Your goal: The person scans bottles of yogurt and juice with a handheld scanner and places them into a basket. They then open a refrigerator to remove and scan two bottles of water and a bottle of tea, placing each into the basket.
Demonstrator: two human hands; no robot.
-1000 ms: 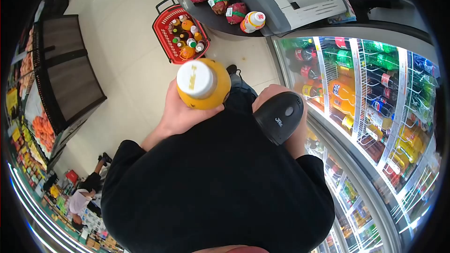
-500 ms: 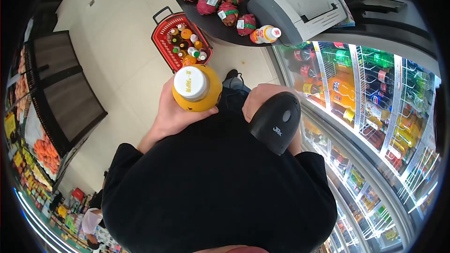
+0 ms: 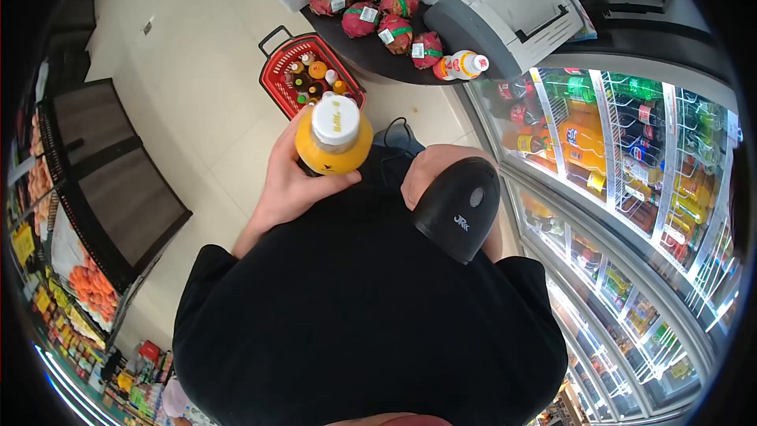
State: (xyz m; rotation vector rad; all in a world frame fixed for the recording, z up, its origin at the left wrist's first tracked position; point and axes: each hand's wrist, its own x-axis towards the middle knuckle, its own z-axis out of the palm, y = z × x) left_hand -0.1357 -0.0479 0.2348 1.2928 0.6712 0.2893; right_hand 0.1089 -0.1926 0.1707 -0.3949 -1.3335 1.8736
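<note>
My left hand (image 3: 285, 185) is closed around a yellow drink bottle (image 3: 337, 159) with a white cap, held up in front of my chest. The cap faces the camera. In my right hand (image 3: 430, 172) is a black barcode scanner (image 3: 460, 209), its rounded head toward me; the scanner hides most of my fingers. Beyond the bottle, a red shopping basket (image 3: 276, 83) stands on the floor, with several drink bottles in it. The bottle in my left hand covers part of the basket's near side.
Several dragon fruits (image 3: 360, 19) with green bands lie on a dark rounded counter (image 3: 347, 41). Beside them are small white-capped bottles (image 3: 465, 65) and a grey machine (image 3: 505, 20). A lit drinks fridge (image 3: 583, 142) lines the right; a dark-covered produce stand (image 3: 118, 181) is at left.
The yellow bottle has tipped slightly in my left hand, showing more of its shoulder. The scanner has shifted slightly left. My view has turned a little, so the surroundings have shifted.
</note>
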